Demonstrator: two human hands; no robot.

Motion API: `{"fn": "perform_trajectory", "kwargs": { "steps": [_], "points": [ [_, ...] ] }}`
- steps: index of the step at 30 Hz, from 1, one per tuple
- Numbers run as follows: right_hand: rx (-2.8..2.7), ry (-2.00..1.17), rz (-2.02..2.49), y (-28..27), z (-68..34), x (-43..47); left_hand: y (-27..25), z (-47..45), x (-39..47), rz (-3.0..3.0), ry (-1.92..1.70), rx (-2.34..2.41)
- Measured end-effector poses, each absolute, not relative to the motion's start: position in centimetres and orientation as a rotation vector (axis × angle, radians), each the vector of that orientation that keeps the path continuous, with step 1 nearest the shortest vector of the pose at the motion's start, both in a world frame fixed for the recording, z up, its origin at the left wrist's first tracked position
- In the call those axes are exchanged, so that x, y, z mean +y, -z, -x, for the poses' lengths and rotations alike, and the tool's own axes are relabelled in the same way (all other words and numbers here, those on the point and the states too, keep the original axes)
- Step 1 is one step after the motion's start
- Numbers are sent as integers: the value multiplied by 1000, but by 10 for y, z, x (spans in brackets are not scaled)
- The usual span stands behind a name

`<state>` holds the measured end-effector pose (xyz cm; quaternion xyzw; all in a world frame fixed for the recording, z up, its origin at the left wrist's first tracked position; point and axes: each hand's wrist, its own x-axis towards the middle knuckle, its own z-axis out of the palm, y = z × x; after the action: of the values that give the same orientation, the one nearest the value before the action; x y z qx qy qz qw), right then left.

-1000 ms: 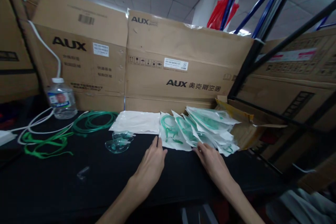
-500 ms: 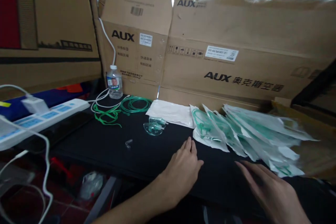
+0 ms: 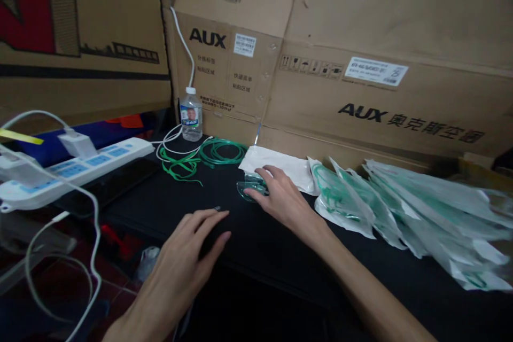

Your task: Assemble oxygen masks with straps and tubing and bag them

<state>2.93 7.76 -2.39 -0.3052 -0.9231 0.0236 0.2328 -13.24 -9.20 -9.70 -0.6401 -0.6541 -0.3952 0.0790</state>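
My right hand (image 3: pixel 276 192) reaches over a clear oxygen mask (image 3: pixel 242 191) with a greenish tint. Its thumb lies across the mask and the fingers curl at the far edge, closed about it; part of the mask is hidden beneath them. My left hand (image 3: pixel 196 240) hovers low over the black tabletop (image 3: pixel 264 246), fingers stretched and thumb apart, holding nothing. Just past its fingertips sits a small clear piece (image 3: pixel 217 208), mostly hidden. Behind the mask lies a flat white pouch (image 3: pixel 280 165).
Several clear-and-white pouches with green tubing (image 3: pixel 344 197) overlap on the right. Coiled green tubing (image 3: pixel 222 150), green ties (image 3: pixel 178 165) and a plastic bottle (image 3: pixel 191 117) stand at the back left. A power strip (image 3: pixel 120 149) with white cables lies left; cardboard (image 3: pixel 320 37) walls the back.
My right hand has swung left from beside the pouches to the oxygen mask. My left hand has drawn left to the small clear piece. The view has shifted slightly.
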Motion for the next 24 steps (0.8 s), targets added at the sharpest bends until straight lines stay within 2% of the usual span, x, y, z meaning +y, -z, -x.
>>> {"fn": "perform_trajectory", "kwargs": {
  "steps": [14, 24],
  "points": [
    [-2578, -206, 686, 48, -21, 58, 96, 182, -75, 2114, 1044, -1935],
    [-2394, -301, 645, 39, -35, 33, 88, 180, -66, 2166, 1025, -1837]
  ]
}}
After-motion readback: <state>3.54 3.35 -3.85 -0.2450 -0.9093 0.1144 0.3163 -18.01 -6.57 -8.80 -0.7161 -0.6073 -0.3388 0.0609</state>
